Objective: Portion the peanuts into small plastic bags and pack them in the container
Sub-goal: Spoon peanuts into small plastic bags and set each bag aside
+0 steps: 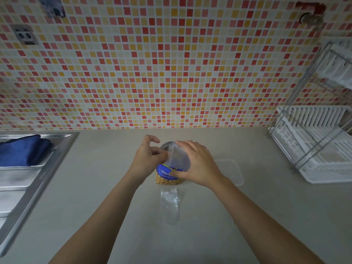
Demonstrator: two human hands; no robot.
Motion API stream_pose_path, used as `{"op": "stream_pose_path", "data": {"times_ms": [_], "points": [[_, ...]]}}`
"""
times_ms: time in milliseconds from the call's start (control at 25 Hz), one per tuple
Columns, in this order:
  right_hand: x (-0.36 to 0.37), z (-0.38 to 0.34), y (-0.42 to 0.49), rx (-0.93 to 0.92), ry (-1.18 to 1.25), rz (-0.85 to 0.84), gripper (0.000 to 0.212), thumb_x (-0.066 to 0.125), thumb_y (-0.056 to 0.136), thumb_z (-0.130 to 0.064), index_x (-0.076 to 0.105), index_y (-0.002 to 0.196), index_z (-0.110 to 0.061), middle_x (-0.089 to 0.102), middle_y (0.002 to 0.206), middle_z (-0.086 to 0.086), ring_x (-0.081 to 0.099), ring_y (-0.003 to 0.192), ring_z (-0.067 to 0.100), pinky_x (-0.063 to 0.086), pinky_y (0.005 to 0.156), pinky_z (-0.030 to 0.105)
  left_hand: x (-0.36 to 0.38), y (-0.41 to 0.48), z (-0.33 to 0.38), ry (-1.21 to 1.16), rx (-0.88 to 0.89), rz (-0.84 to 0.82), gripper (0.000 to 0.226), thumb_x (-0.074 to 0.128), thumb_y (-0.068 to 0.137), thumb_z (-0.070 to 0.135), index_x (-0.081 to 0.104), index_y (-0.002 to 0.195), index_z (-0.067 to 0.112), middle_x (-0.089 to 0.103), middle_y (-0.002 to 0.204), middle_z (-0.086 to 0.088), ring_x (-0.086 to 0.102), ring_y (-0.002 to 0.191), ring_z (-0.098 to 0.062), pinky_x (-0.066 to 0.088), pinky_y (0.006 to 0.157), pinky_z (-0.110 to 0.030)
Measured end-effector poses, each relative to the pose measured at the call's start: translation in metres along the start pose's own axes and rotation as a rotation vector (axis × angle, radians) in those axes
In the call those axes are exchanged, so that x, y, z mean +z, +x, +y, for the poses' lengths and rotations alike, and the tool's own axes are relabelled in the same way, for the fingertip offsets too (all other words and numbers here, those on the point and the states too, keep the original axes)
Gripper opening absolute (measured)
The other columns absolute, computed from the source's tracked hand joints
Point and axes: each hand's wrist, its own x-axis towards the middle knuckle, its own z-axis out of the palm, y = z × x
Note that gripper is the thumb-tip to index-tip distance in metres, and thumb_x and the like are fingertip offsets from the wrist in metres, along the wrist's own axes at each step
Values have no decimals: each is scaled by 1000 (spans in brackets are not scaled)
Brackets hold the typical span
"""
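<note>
- We see the peanut jar [168, 175] standing upright on the tabletop [106, 187], straight ahead of us and between both hands, with its long axis vertical and its mouth facing up.
- Our right hand [198, 164] wraps round the jar from the right side, thumb across the label, and holds it steady.
- Our left hand [147, 155] sits at the left rim of the clear lid [176, 156], fingers curled in; it seems to pinch the lid's edge, though the contact itself is partly hidden.
- We judge the step in hand to be opening the jar, so the left hand, already at the rim, is the one placed to lift the lid.
- One small plastic bag [170, 205] lies flat just in front of the jar, nearer to us, its long axis running towards us.
- The clear container [233, 173] rests to the right of the jar, partly behind the right hand.
- The blue label shows "alted" in white, most likely "Salted"; the yellow lettering above it is cut off, and the small line beneath is too fine for us to read.
</note>
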Motion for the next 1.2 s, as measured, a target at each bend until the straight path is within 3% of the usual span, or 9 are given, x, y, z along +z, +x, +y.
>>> {"op": "stream_pose_path", "data": {"times_ms": [280, 400, 480, 560, 680, 760, 880, 1000, 1200], "points": [[8, 1, 5, 37, 236, 76, 58, 77, 68, -42, 54, 120, -28, 60, 111, -11, 53, 99, 8, 41, 88, 25, 1, 7, -2, -2, -20, -13, 39, 67, 80, 9, 45, 110, 18, 72, 74, -7, 68, 75, -22, 57, 79, -41], [13, 9, 8, 94, 418, 106, 53, 79, 67, -40, 58, 115, -27, 59, 106, -15, 55, 98, 2, 45, 84, 19, 1, 9, -1, 8, 21, 6, 33, 66, 83, 22, 48, 110, 16, 70, 78, -4, 65, 68, -14, 56, 68, -32], [15, 18, 9, 158, 496, 151, 54, 80, 66, -39, 59, 114, -24, 59, 106, -15, 55, 99, -3, 44, 82, 10, -3, 16, -3, 183, 113, 135, 26, 60, 86, 32, 51, 105, 17, 63, 86, 0, 60, 69, -11, 49, 61, -23], [15, 28, 9, 230, 560, 173, 56, 80, 66, -35, 59, 116, -23, 59, 108, -14, 53, 99, -8, 41, 79, 3, -11, 29, -13, 474, 162, 292, 33, 58, 88, 36, 53, 112, 14, 57, 104, -4, 58, 79, -14, 46, 68, -24], [19, 40, 12, 336, 615, 121, 59, 79, 68, -38, 55, 121, -23, 58, 113, -13, 52, 101, -4, 42, 76, 4, -19, 53, -30, 634, -73, 260, 52, 57, 87, 42, 50, 125, 7, 53, 124, -13, 57, 101, -24, 46, 82, -32], [27, 46, 13, 418, 664, 63, 61, 78, 69, -41, 54, 122, -24, 57, 115, -11, 53, 102, 2, 43, 74, 11, -14, 61, -35, 555, -110, 207, 41, 57, 88, 36, 58, 115, 5, 64, 107, -13, 56, 88, -20, 44, 73, -28], [41, 54, 12, 469, 738, 8, 56, 78, 66, -45, 55, 114, -31, 59, 111, -9, 56, 102, 6, 43, 74, 15, -4, 65, -33, 434, -1, 223, 24, 60, 87, 27, 69, 95, 5, 67, 80, -8, 57, 70, -20, 44, 60, -26], [48, 60, 14, 514, 815, 32, 47, 77, 67, -45, 55, 107, -35, 62, 108, -10, 59, 103, 9, 45, 72, 14, 4, 63, -27, 391, 116, 142, 23, 60, 87, 27, 71, 84, 8, 69, 70, -10, 63, 68, -27, 49, 62, -32], [49, 67, 17, 519, 861, 23, 39, 77, 67, -45, 56, 100, -39, 63, 105, -7, 59, 98, 8, 46, 65, 8, -7, 59, -14, 702, 685, 42, 17, 60, 87, 23, 72, 86, 11, 67, 70, -3, 54, 61, -11, 33, 58, -5]]}}
